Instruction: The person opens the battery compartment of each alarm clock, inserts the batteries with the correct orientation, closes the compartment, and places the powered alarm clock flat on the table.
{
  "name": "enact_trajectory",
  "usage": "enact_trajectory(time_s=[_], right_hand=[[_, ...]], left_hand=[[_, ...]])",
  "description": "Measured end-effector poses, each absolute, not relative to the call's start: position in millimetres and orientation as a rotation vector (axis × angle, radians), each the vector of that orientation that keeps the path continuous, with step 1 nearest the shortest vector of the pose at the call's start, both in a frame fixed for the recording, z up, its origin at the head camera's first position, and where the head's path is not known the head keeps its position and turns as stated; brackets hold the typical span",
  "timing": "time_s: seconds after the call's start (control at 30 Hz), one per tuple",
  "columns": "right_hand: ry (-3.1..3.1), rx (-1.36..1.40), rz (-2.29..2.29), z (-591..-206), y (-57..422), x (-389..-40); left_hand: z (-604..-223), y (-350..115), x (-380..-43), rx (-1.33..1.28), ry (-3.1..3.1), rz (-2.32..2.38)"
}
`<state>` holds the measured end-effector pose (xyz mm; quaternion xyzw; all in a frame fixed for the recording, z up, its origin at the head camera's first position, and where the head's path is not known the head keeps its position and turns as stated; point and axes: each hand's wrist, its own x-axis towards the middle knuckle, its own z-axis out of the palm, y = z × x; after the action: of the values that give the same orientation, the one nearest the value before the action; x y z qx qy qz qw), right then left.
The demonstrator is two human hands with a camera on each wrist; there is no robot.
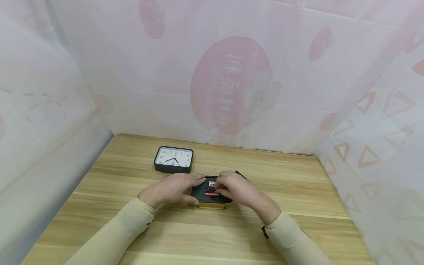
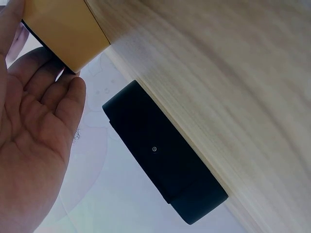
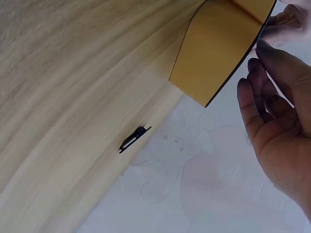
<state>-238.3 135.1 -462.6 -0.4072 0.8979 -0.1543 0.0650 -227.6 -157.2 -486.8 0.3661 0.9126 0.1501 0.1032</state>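
A yellow-sided device [image 1: 212, 206] with a black back panel [image 1: 198, 192] facing up lies on the table. A red battery [image 1: 210, 194] sits in the panel's recess, below a small white label [image 1: 212, 183]. My left hand [image 1: 173, 187] holds the device at its left side, thumb by the near corner and fingers over the far one. My right hand [image 1: 236, 187] bends over the panel, thumb and fingertips pinching the battery's right end, partly hiding it. In the wrist views, the device's yellow side [image 2: 68, 29] shows beside the left fingers, and its yellow body [image 3: 214, 53] beside the right.
A black-framed clock with a white face [image 1: 173, 159] lies behind my left hand; its dark edge [image 2: 165, 150] shows in the left wrist view. A small black piece [image 3: 133, 139] lies on the wooden table [image 1: 281, 173] beyond my right hand. Printed cloth walls [image 1: 165, 92] stand around the table.
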Motion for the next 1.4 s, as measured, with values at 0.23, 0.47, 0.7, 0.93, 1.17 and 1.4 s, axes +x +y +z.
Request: enact_trajectory(time_s=[0.23, 0.47, 0.7, 0.93, 1.17, 1.4], right_hand=[[2.716, -1.217, -0.385, -465, 136, -239], [2.737, -1.214, -0.336, -467, 133, -238], [2.804, -1.286, -0.204, -467, 125, -233], [2.868, -1.254, -0.097, -470, 119, -228], [2.841, -1.277, -0.121, -470, 120, -229], [2.763, -1.179, -0.337, -467, 127, -235]], left_hand=[[-486, -158, -228, 1.077, 2.692, 0.446], [-487, -158, -230, 1.07, 2.687, 0.45], [-488, -157, -231, 1.068, 2.682, 0.455], [-487, -156, -231, 1.07, 2.677, 0.447], [-487, -157, -229, 1.067, 2.679, 0.446], [-487, -157, -229, 1.058, 2.679, 0.445]])
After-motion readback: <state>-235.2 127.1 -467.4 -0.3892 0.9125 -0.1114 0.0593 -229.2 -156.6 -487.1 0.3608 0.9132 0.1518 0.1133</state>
